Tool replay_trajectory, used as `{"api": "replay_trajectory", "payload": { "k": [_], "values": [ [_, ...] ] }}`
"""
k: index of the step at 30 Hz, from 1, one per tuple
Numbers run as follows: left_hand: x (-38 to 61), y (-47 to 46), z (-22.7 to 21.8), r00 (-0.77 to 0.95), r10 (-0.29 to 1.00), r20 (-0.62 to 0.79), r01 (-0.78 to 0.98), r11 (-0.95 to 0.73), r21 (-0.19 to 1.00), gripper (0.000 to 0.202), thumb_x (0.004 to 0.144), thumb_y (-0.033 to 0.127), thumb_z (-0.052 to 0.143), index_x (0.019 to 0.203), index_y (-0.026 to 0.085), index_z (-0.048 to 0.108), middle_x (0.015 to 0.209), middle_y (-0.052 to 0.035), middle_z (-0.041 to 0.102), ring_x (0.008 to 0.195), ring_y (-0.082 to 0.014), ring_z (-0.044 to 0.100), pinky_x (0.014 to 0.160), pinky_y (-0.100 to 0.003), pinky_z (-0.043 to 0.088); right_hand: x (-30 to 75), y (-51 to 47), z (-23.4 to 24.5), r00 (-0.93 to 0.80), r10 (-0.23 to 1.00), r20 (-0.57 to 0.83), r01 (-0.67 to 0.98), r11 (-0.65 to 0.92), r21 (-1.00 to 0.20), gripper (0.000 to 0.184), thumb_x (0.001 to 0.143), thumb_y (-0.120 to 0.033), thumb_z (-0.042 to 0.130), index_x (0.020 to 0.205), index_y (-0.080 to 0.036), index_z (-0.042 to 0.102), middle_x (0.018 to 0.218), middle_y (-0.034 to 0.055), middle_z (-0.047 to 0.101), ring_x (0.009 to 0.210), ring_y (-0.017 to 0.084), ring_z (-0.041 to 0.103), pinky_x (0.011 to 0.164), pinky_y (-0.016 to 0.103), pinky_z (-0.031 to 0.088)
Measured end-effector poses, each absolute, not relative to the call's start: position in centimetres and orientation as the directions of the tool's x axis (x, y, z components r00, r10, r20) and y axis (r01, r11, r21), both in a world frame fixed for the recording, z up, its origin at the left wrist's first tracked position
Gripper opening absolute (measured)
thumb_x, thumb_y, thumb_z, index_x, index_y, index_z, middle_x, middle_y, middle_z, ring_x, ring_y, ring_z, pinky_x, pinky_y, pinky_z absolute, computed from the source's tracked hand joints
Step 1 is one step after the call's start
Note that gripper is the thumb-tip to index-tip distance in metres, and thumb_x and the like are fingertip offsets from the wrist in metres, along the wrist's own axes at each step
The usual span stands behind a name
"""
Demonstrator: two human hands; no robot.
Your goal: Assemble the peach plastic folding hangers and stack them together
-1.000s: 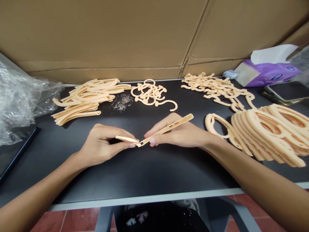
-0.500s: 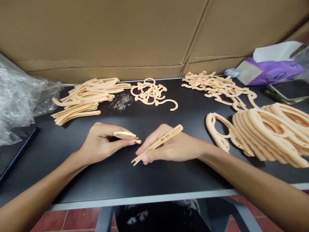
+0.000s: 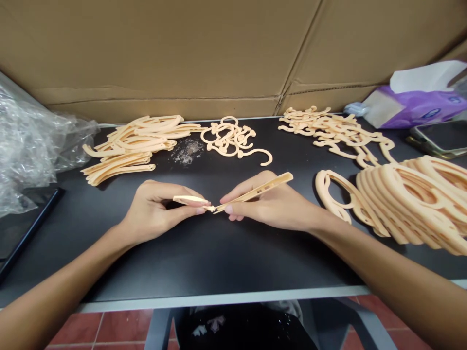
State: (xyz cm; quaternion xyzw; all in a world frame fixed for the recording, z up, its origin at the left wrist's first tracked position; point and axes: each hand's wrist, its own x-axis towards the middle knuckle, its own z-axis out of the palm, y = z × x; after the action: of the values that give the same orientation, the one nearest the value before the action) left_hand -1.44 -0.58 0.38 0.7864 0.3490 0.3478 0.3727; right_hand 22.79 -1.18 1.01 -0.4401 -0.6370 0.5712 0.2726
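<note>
Both hands are over the middle of a black table. My left hand [image 3: 156, 211] pinches a cream plastic hanger piece [image 3: 189, 199], whose small knobbed end sticks out past the fingertips. Between thumb and fingers of my right hand [image 3: 270, 201] lies a slim, slotted hanger arm [image 3: 257, 190], slanting up to the right. Its forked lower end is right at the knobbed end of the left piece; whether they touch or interlock I cannot tell. Behind the hands lie a pile of hanger arms [image 3: 142, 141] and a small heap of hanger hooks [image 3: 228, 138].
Wavy cream parts [image 3: 335, 131] lie at the back right, with stacked folded hangers [image 3: 404, 199] in front. A purple tissue pack [image 3: 412, 104] and a phone [image 3: 441, 136] are at the far right. Clear plastic wrap [image 3: 32, 150] and a dark flat device [image 3: 29, 218] are on the left.
My right hand has moved up, bringing the hanger arm's forked end up to the left piece's knobbed end. The arm is tilted flatter. The view has shifted slightly.
</note>
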Motion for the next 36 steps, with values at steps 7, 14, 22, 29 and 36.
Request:
{"api": "replay_trajectory", "payload": {
  "k": [7, 14, 22, 29, 36],
  "values": [
    [-1.4, -0.3, 0.5, 0.590, 0.785, 0.190, 0.343, -0.456, 0.821, 0.007, 0.080, 0.020, 0.081, 0.086, 0.025, 0.082, 0.085, -0.0007, 0.081, 0.074, -0.0154, 0.077, 0.071, -0.020, 0.061, 23.1, -1.1, 0.4, -0.500, 0.859, -0.111, 0.247, 0.018, -0.969, 0.015, 0.075, -0.015, 0.073, 0.087, -0.013, 0.080, 0.069, 0.0044, 0.076, 0.063, 0.015, 0.070, 0.060, 0.024, 0.055],
    [-1.3, -0.2, 0.6, 0.629, 0.749, 0.208, 0.324, -0.496, 0.806, 0.011, 0.081, 0.018, 0.080, 0.089, 0.025, 0.082, 0.086, 0.0007, 0.081, 0.074, -0.0141, 0.077, 0.070, -0.017, 0.060, 23.4, -1.1, 0.0, -0.540, 0.840, -0.055, 0.245, 0.094, -0.965, 0.015, 0.078, -0.020, 0.074, 0.089, -0.013, 0.081, 0.076, 0.0061, 0.078, 0.067, 0.016, 0.071, 0.062, 0.025, 0.056],
    [-1.4, -0.5, 0.4, 0.626, 0.749, 0.215, 0.373, -0.530, 0.761, 0.006, 0.083, 0.026, 0.079, 0.088, 0.025, 0.081, 0.086, 0.0003, 0.081, 0.074, -0.0160, 0.077, 0.070, -0.020, 0.060, 23.7, -0.9, -0.1, -0.591, 0.806, 0.016, 0.265, 0.213, -0.940, 0.015, 0.081, -0.021, 0.072, 0.091, -0.015, 0.082, 0.084, 0.0060, 0.080, 0.071, 0.016, 0.073, 0.064, 0.024, 0.055],
    [-1.3, -0.6, 0.2, 0.623, 0.731, 0.278, 0.373, -0.590, 0.716, 0.004, 0.084, 0.024, 0.078, 0.087, 0.024, 0.081, 0.085, 0.0004, 0.081, 0.074, -0.0153, 0.077, 0.069, -0.018, 0.059, 23.6, -0.8, 0.1, -0.615, 0.786, 0.065, 0.288, 0.300, -0.910, 0.014, 0.081, -0.019, 0.072, 0.090, -0.015, 0.083, 0.088, 0.0058, 0.080, 0.078, 0.018, 0.074, 0.067, 0.024, 0.055],
    [-1.4, -0.8, 0.3, 0.599, 0.742, 0.301, 0.387, -0.597, 0.702, 0.004, 0.084, 0.022, 0.078, 0.086, 0.025, 0.080, 0.085, 0.0025, 0.081, 0.074, -0.0146, 0.077, 0.069, -0.019, 0.058, 23.7, -0.8, 0.1, -0.619, 0.784, 0.049, 0.242, 0.250, -0.938, 0.015, 0.083, -0.021, 0.072, 0.091, -0.014, 0.082, 0.081, 0.0057, 0.079, 0.070, 0.016, 0.073, 0.063, 0.024, 0.054]
  ]
}}
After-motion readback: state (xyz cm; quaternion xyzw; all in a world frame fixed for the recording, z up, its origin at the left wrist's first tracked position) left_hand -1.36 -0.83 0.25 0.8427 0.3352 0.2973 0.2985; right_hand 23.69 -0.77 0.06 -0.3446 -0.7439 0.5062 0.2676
